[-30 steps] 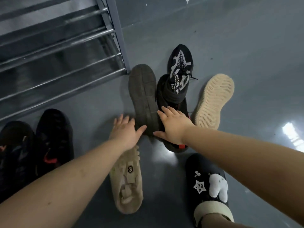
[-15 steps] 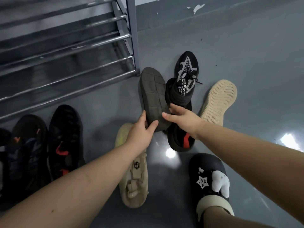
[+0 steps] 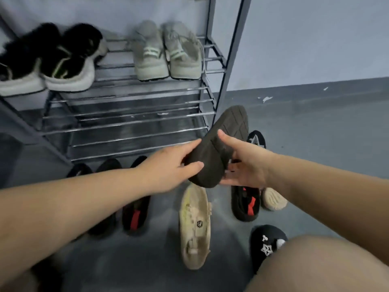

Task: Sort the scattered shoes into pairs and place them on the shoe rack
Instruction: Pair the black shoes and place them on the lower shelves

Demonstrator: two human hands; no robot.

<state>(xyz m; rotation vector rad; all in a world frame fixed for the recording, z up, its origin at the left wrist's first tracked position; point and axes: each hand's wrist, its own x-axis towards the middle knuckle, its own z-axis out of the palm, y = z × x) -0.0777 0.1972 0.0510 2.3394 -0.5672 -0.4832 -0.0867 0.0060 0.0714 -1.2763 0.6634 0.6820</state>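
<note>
Just in front of the shoe rack (image 3: 226,66), at centre frame, a dark shoe (image 3: 219,144) is lifted clear of the floor with its sole turned up toward the camera. The left hand (image 3: 168,165) grips its heel end, thumb across the sole and fingers curled under. The right hand (image 3: 242,163) pinches its right edge, thumb on the sole, the remaining fingers spread beneath. Holding it from both sides like this probably lets the person turn it right way up before shelving it.

Its long axis runs from about seven o'clock to one o'clock, with the toe pointing up toward one o'clock, close to the rack's right post, and the heel nearest the person.

Below it at six o'clock, a beige shoe (image 3: 195,226) lies on the floor. At four o'clock sits a black shoe with red lining (image 3: 245,205). Two pairs already stand on an upper shelf, while the lower bars nearest the held shoe show free space.
</note>
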